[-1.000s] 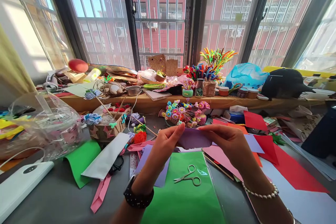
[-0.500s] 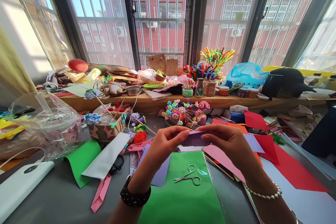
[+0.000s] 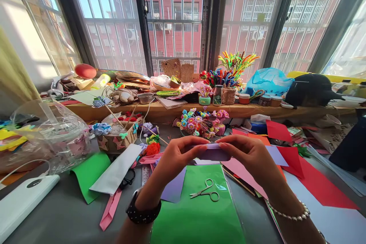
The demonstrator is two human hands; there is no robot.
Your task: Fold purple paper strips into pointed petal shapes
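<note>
A small piece of purple paper (image 3: 214,154) is held up between my two hands, above the far end of a green plastic-covered sheet (image 3: 197,217). My left hand (image 3: 183,151) pinches its left end between thumb and fingers. At the right end, my right hand (image 3: 245,148) grips it the same way, both thumbs on a narrow, lighter band along the top edge. Small metal scissors (image 3: 206,191) lie slightly spread on the green sheet below. Another sheet of purple paper (image 3: 175,187) lies partly behind my left forearm.
Crocheted flowers (image 3: 197,122) stand just beyond my hands. To the right lie red paper (image 3: 323,183) and pink paper (image 3: 246,175). On the left are a folded white sheet (image 3: 117,171), green paper (image 3: 90,175) and a white power bank (image 3: 25,206). A cluttered wooden ledge (image 3: 257,112) runs along the window.
The purple paper has tilted so a lighter band along its top edge now shows between my thumbs. My right thumb has moved inward, and my left wrist has shifted slightly left.
</note>
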